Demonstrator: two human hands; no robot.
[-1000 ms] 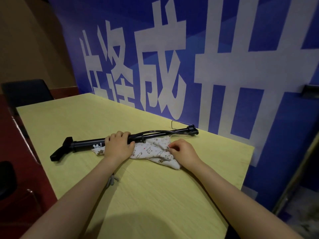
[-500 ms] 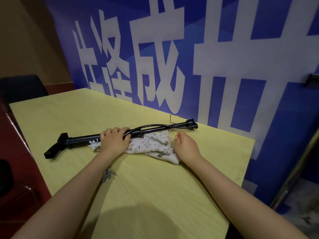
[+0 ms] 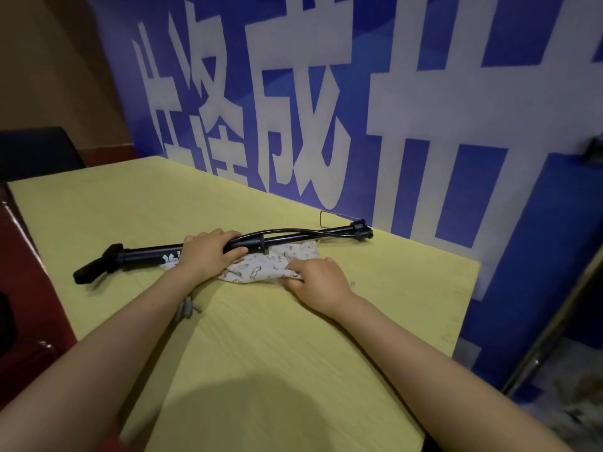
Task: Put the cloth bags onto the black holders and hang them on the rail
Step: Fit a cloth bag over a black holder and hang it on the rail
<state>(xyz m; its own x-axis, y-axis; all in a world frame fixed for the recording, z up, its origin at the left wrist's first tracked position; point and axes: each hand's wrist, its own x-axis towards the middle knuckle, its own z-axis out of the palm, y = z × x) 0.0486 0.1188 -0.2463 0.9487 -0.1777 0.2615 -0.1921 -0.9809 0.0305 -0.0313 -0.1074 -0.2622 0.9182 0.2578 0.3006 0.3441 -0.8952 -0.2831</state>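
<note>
since the earlier frame the right hand has come down from the far edge of the cloth bag to its near right corner and now bunches the fabric in curled fingers; the left hand has stayed on the black holder, and the view has tilted a little. going left to right: a dark chair stands past the far left corner of the yellow counter. the black holder, a long rod with an angled handle at its left end, lies flat across the counter, and a thin tube arches along it to a clamp at the right end. a small grey cord toggle lies on the counter just beside the left forearm. the left hand is curled over the middle of the rod, the thumb tucked under it, pinning it down. the patterned cloth bag lies crumpled against the near side of the rod, between the two hands, its left end hidden under the left hand. a thin wire hook sticks up beyond the rod's right end, by the blue banner with large white characters. as for progress, the task looks to be at an early stage: whether any of the bag is threaded onto the holder cannot be told, no rail is in view, and nothing hangs. fitting the bag on, hanging it, and any further bags all appear to remain.
</note>
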